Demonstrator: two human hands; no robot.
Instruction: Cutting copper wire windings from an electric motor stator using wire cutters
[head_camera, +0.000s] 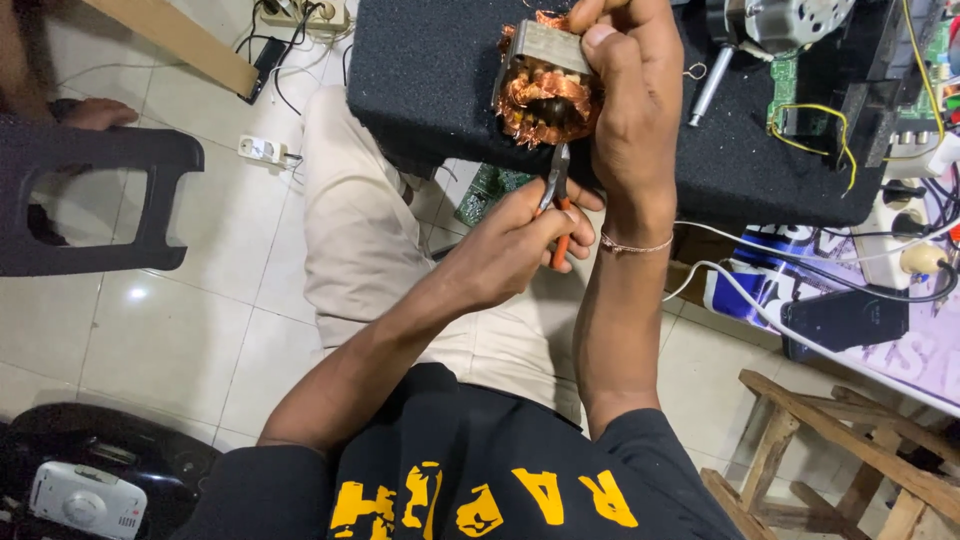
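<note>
Left hand (510, 250): closed around orange-handled pliers (556, 200), tips pointing up at the windings.
Right hand (625, 100): just beyond, clamped on the motor stator (545, 85).
Stator: likely heavy, rigid steel core; copper wire thin, fragile—grip the core.
Black table (440, 70): beneath it.

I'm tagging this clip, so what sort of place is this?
Probably a small home repair workshop for electrical goods: a copper-wound motor core held over a dark workbench, a green circuit board, and power strips on the tiled floor.

one stator (545, 85), one pliers (556, 195), two hands (510, 250)
</note>
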